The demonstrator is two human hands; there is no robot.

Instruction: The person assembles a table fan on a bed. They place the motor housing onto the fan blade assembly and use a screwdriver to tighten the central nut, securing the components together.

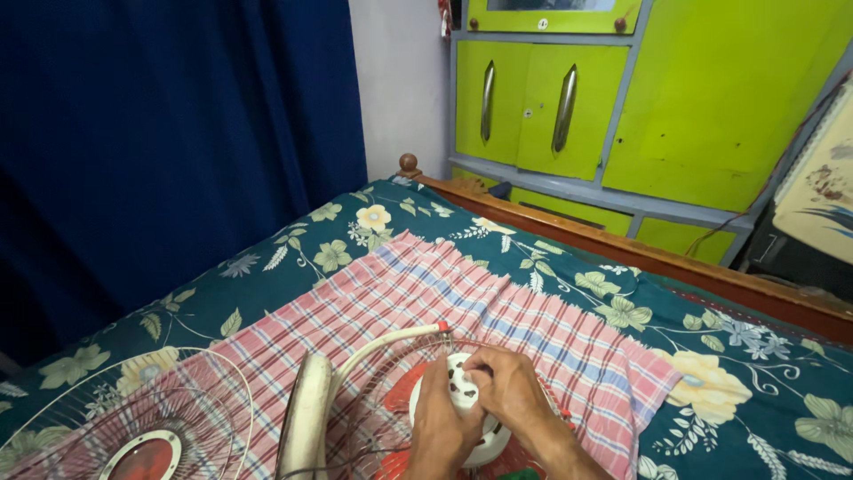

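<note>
both hands (480,404) cover most of the white fan motor housing (462,400); its lower part and the detached wire guard (124,427) are cropped by the bottom edge.

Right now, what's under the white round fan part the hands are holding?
Under the white fan motor sit a wire fan guard, something red, and a checked cloth. Both the left hand and right hand hide the rest.

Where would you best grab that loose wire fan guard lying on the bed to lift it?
Grip the fan guard at its thin outer wire ring, probably on its upper right arc, coming from above. It lies flat on the checked cloth, so the rim is the easiest part for fingers to hook under; the round centre plate looks too broad to pinch. Both the left hand and right hand are on the white fan motor.
</note>
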